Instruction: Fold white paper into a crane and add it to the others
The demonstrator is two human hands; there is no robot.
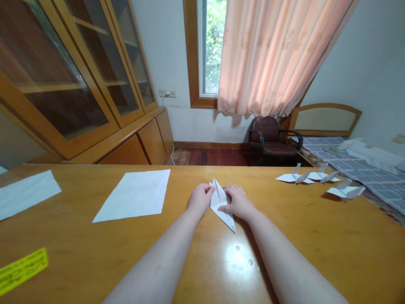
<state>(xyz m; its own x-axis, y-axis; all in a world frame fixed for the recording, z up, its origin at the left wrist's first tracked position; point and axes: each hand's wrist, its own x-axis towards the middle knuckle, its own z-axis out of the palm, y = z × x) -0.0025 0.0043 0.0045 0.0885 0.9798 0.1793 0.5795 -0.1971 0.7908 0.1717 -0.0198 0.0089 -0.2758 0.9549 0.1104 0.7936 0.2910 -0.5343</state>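
Note:
A white sheet of paper folded into a long pointed diamond, the folded paper, lies on the wooden table in front of me. My left hand pinches its upper left edge between thumb and finger. Across its right side rests my right hand, with the thumb on the paper's face and the fingers curled at the far right edge. The lower tip points toward me and sticks out free below both hands. Part of the right edge is hidden under my right hand.
A flat white paper sheet lies left of my hands, and another sheet sits farther left. Three folded paper cranes stand at the right. A yellow label is at the near left. Beyond the table are a chair and a bed.

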